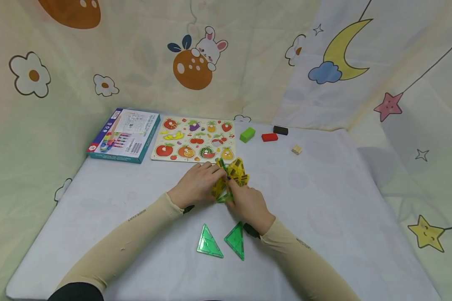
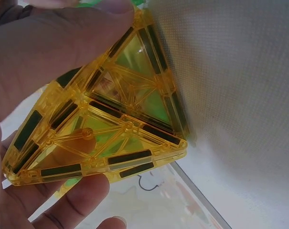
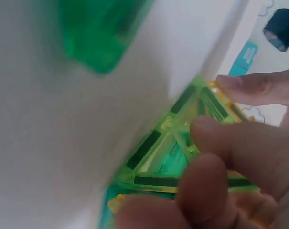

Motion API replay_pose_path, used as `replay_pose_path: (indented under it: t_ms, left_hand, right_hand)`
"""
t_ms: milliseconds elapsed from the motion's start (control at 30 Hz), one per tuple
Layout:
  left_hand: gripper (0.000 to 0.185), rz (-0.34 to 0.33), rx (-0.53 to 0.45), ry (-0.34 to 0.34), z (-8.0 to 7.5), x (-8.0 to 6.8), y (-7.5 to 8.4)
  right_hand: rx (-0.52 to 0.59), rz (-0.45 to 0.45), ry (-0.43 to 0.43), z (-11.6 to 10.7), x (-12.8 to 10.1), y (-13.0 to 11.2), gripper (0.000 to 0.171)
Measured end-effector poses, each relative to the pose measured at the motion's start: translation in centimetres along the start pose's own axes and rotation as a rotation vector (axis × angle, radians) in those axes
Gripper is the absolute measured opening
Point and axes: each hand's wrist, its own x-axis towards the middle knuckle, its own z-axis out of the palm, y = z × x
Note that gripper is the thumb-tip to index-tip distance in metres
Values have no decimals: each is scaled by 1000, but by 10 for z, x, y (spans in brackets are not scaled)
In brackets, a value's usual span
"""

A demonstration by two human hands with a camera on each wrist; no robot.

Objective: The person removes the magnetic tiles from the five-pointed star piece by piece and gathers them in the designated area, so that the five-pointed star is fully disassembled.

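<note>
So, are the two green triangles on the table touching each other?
No, the head view shows bare white cloth between the left triangle and the right one.

Reads like "Let's slim" along the left sleeve; too small to make out on the right sleeve and box.

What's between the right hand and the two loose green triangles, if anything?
Nothing visible. The left triangle and right triangle lie on the table, nearer the person than the right hand. That hand is on the tile structure, though, so it would likely have to free up first.
</note>
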Motion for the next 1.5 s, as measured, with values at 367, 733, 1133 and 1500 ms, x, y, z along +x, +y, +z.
replay_pose_path:
  t_ms: [367,733,1133,1500]
  left_hand:
    - [65,0,-6,-2,1,1,0]
    - [76,-31,-108,17,-5,3,-3]
    - [32,-239,-504,108,-7,1,-41]
    - [23,-279,-745,-58,5,12,-62]
  right_hand:
    - [173,-57,96,-4,-20,10,21]
    - [433,44,82,-19,-52,66,24]
    - [414,201,12,-22,-75,127,34]
    - [174,332,192,-19,-70,114,28]
